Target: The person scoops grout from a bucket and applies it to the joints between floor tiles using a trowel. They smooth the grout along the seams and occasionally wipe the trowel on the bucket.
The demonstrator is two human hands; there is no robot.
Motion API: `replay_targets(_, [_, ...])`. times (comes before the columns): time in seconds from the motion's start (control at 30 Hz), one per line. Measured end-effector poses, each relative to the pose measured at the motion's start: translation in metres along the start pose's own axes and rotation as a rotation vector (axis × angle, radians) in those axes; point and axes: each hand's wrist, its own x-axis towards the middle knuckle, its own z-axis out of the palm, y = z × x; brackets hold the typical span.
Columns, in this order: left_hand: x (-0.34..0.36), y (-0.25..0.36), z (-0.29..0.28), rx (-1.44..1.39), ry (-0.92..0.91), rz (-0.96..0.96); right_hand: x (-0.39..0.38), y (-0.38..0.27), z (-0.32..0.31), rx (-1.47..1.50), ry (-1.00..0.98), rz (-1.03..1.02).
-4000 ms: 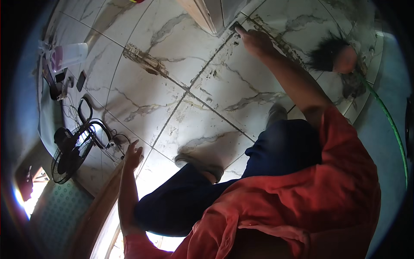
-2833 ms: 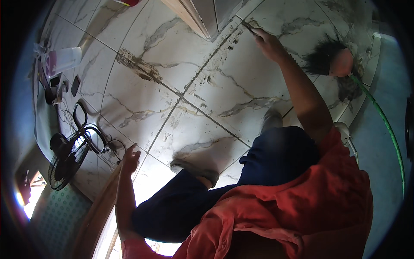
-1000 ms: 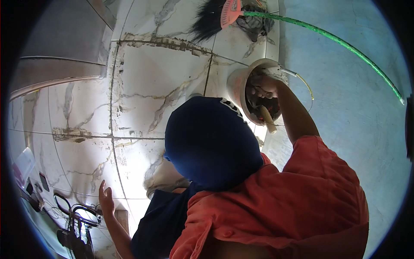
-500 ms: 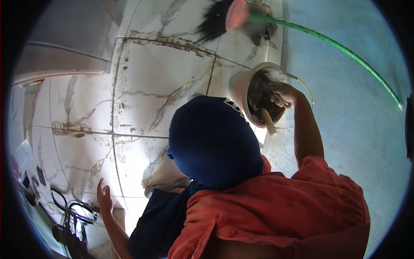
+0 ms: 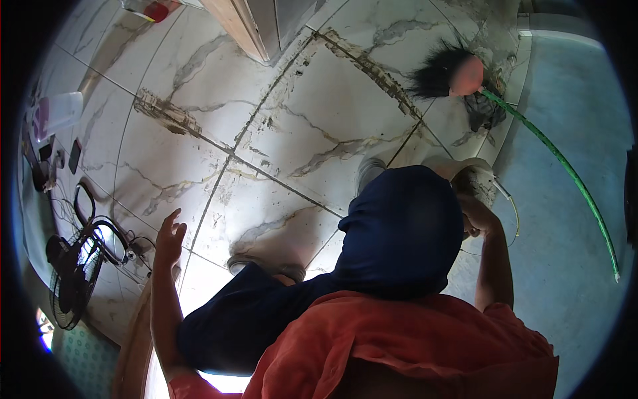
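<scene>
Red shirt (image 5: 399, 339) fills the bottom, navy trousers (image 5: 405, 226) just past it, knees bent. Left hand (image 5: 170, 241) hangs near the black fan (image 5: 73, 279), fingers spread, nothing in the grip. Right hand (image 5: 480, 216) is at the mouth of the pale bucket (image 5: 441, 163), fingers curled; the raised knee blocks part of it, so can't tell whether it's grasping something or just clenched. The bucket sits right of the knee, partly hidden by it; its inner wall looks grey and smeared, and a yellow handle wire (image 5: 516, 214) loops off to the right. Grey shoe (image 5: 243, 263) on the tile, in front of the left leg. Marbled white tiles (image 5: 332, 120) beyond, dark joints crossing ahead of the knees, brownish smears along several (messiest at upper left and top centre). Cables lie tangled by the fan; dark flat rectangle (image 5: 76, 155) and clear tub (image 5: 63, 114) past those. Broom (image 5: 468, 76) farther out right: black bristles, pink head, long green handle across the pale blue surface (image 5: 565, 233). Wooden frame edge (image 5: 236, 28) at top.
</scene>
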Motion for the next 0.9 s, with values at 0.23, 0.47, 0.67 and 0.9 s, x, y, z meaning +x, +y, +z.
replay_targets(0.23, [0.009,-0.025,0.006,-0.112,-0.050,0.001,-0.059,0.023,-0.067,0.213,0.191,-0.134])
replay_targets(0.47, [0.008,-0.008,0.009,0.016,-0.066,0.020,-0.076,-0.061,-0.050,0.299,0.059,-0.453])
replay_targets(0.67, [0.005,0.018,-0.013,0.070,-0.001,-0.013,0.005,-0.205,0.047,-0.173,0.192,-0.660])
replay_targets(0.9, [-0.047,-0.003,-0.014,0.037,0.062,-0.145,0.203,-0.268,0.171,-0.893,0.741,-1.315])
